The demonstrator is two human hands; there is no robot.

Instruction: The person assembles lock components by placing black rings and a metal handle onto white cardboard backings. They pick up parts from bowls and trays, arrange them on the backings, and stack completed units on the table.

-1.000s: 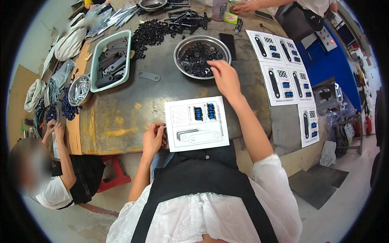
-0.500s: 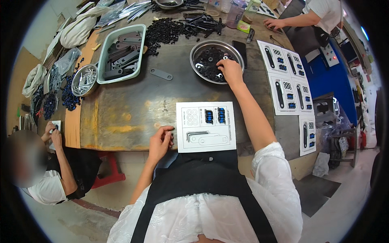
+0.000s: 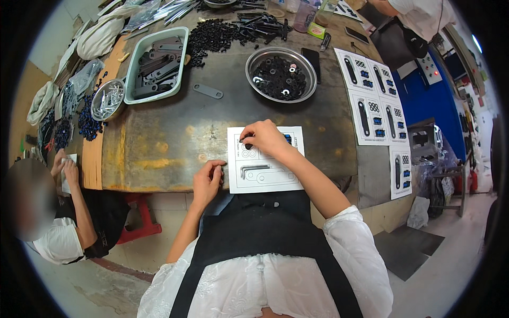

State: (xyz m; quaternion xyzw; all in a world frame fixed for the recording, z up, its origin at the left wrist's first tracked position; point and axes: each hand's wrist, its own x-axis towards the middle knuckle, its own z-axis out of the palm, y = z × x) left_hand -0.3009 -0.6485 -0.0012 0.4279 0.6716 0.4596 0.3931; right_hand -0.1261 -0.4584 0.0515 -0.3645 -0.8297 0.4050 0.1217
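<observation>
Two hands are at work on the bench (image 3: 175, 132), both yours. Your right hand (image 3: 263, 137) has thumb and fingertips brought together on dark washers (image 3: 247, 142), directly over the upper left panel of the printed sheet (image 3: 265, 187). The count cannot be confirmed, since your fingers cover part of them. The pinch appears chosen for parts this small, and its position matches the ring outlines printed just below your fingertips.

Your left hand (image 3: 208, 183) rests just beside the sheet's left edge, fingers loosely curled, thumb a little apart, nothing visible in it. So placed, it leaves the panels unobstructed and near enough, in my judgement, to steady the paper. The sheet lies along the near bench edge, squarely before you, presumably so that either hand reaches all of it.

Ahead and slightly right of your right hand stands the steel bowl (image 3: 248, 69) of similar washers; its low, wide form suits picking by fingertip. A lone grey flat bar (image 3: 208, 91) lies ahead and left of that hand, apart from the pale green tray (image 3: 184, 53) of similar bars farther left. Right of your right forearm, filled sheets (image 3: 366, 139) lie side by side, apparently set there for clearance from your reach.
</observation>
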